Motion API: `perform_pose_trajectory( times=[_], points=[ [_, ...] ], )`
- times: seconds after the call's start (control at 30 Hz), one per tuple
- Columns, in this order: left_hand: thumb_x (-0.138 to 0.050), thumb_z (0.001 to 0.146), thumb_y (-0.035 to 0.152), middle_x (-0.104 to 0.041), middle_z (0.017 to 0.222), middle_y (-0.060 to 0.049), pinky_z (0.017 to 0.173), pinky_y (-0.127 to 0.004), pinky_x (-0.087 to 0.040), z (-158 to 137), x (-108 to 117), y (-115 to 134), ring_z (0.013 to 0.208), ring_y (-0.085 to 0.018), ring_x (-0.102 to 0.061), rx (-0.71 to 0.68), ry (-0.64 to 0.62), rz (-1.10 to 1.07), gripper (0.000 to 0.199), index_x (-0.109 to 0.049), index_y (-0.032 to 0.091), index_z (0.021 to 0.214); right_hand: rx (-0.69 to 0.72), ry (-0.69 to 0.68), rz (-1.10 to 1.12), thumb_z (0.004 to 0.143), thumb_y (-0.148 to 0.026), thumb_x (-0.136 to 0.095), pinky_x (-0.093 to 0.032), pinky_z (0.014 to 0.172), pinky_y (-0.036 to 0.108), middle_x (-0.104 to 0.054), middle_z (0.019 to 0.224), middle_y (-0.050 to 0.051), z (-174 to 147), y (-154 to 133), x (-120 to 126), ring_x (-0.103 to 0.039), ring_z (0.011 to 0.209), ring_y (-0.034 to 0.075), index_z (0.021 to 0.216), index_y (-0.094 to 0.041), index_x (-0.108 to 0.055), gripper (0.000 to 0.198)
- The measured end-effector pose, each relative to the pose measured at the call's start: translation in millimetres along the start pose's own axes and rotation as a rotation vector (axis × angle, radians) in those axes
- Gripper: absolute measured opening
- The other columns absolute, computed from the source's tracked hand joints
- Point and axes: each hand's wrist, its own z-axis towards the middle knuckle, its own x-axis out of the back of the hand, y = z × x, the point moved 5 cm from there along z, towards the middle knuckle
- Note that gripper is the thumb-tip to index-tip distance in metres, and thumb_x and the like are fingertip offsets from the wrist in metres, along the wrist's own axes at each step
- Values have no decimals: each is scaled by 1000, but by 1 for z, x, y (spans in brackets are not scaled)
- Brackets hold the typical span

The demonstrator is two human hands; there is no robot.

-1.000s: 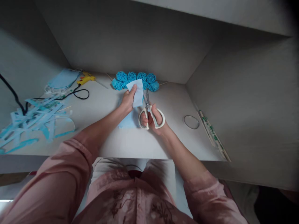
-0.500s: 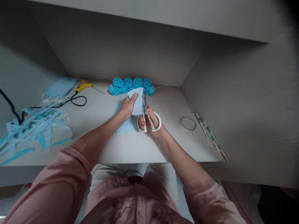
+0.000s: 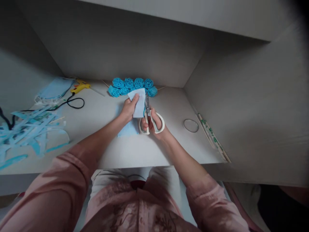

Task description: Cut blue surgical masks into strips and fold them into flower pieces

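My left hand [image 3: 129,108] is closed on a pale blue piece of sheet material [image 3: 139,106], its thumb lying on top. White-handled scissors [image 3: 156,124] are in my right hand [image 3: 156,120], fingers through the loops. The blades, pointing away from me, run along the right edge of the held piece. Below my hands, more light blue sheet material [image 3: 127,129] lies flat on the table, partly covered by my left hand and forearm. Just beyond the held piece sit two rows of blue rolled flowers [image 3: 128,83], some partly hidden behind it.
At the left lie a heap of blue strips [image 3: 36,132], a stack of blue face masks [image 3: 55,89] and a yellow glue gun [image 3: 80,87] with a black cord. A thin ring [image 3: 190,125] and long sticks [image 3: 213,137] are at the right. Panels enclose the tabletop [image 3: 135,158].
The whole view has shifted slightly, so things appear a little further left. Both hands keep their hold on the sheet and scissors, in nearly the same pose.
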Motion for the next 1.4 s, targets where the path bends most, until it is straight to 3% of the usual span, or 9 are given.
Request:
perform_pose_trajectory(
  times=[0.37,0.6,0.8,1.03,1.4],
  points=[
    [-74,71,58,-56,52,2,43,-21,-37,-7,-6,-5,44,-9,-48,31,-60,40,45,-57,16,68,37,59,-28,82,-66,-59,-44,45,21,-57,62,-5,1,0,6,-47,46,8,96,-23,-54,46],
    [-72,74,56,-58,58,2,46,-20,-38,-6,-7,-3,48,-8,-49,-53,-24,37,43,-58,16,75,58,32,-12,80,-66,-62,-43,42,21,-57,59,-7,1,-5,2,-47,45,9,101,-25,-51,48],
    [-70,78,50,-55,53,4,44,-20,-37,-18,-12,-5,44,-8,-47,-47,0,91,36,-59,16,73,101,78,3,80,-67,-62,-43,43,22,-56,60,-6,1,-5,4,-48,46,9,97,-23,-52,48],
    [-70,78,52,-57,52,3,45,-20,-40,-20,-14,-12,44,-10,-51,58,-45,18,37,-58,17,76,124,108,-34,81,-65,-62,-41,41,21,-54,59,-7,1,-6,6,-46,44,8,117,-25,-50,55],
    [-72,78,45,-59,56,3,50,-21,-43,-18,-15,-6,49,-9,-52,57,-48,-9,33,-58,16,74,190,142,-50,80,-61,-66,-34,34,18,-54,55,-9,-4,-12,0,-40,37,6,145,-23,-31,83]
  ],
)
